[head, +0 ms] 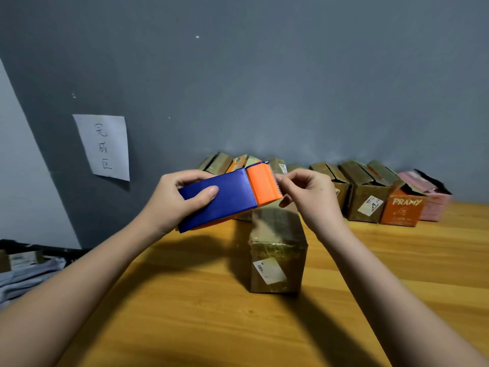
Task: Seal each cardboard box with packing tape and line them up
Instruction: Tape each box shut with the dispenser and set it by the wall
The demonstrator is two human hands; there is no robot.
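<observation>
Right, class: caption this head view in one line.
Left hand grips tape dispenser; right hand pinches at its cutter above a brown box.

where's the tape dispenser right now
In the head view the blue and orange tape dispenser is held up at centre by the left hand, just above the brown box on the wooden table, with the right hand at its toothed end.

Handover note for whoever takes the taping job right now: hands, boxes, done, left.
Left hand grips the blue-and-orange tape dispenser above the table. Right hand pinches at its toothed end, seemingly at the tape end.
Brown box stands in front, flaps closed, old tape on it.
Row of boxes along the wall, several flaps still open.
Left: tape the front box, seal the rest, line up.
</observation>
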